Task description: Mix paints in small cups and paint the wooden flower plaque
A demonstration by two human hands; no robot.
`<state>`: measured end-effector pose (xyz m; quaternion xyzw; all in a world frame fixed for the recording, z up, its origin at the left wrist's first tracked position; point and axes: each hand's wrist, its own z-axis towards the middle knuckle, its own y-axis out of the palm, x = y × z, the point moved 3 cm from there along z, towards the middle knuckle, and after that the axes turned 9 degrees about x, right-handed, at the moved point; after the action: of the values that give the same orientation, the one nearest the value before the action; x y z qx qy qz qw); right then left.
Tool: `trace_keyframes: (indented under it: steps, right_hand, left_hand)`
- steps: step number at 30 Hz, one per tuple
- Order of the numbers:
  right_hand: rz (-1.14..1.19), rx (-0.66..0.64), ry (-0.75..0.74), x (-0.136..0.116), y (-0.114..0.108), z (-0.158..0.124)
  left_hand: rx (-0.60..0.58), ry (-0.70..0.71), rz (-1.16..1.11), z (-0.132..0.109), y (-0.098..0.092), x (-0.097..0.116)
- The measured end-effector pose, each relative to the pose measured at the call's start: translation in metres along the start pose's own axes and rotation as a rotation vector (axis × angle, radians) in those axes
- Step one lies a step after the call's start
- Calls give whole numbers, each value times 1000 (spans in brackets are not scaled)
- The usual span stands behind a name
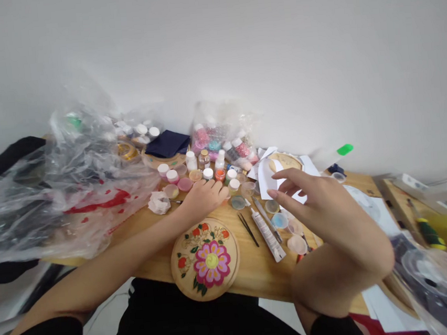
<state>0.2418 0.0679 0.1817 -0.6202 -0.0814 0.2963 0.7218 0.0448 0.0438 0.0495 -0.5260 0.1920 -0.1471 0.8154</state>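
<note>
My left hand (pixel 206 199) is low among the small paint jars, back of the hand up and fingers curled down. What lies under its fingers is hidden. Just past it stand an orange paint jar (pixel 220 174) and a white-capped jar (pixel 208 173). My right hand (pixel 309 193) is raised over the right part of the table, thumb and forefinger apart with nothing visible between them. Near me, at the table's front edge, lies a round wooden board (pixel 232 261) with a painted pink flower (pixel 212 262), orange blooms and green leaves. Tweezers (pixel 248 230) and a white tube (pixel 268 235) lie beside it.
Crumpled clear plastic (pixel 86 186) covers the left side. Bagged glitter bottles (pixel 220 136) stand against the wall. Shallow cups, including a blue one (pixel 280 220), sit below my right hand. A crumpled tissue (pixel 159 202) and white paper (pixel 266 179) lie around the jars.
</note>
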Motion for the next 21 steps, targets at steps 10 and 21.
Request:
trace_keyframes:
  steps: [10,21]
  right_hand:
    - [21,-1,-4,1,-1,0]
    - [30,11,-26,2,-2,-1]
  left_hand:
    - [-98,-15,-82,8,0,10]
    - [-284,-162,-66,14,-23,-25]
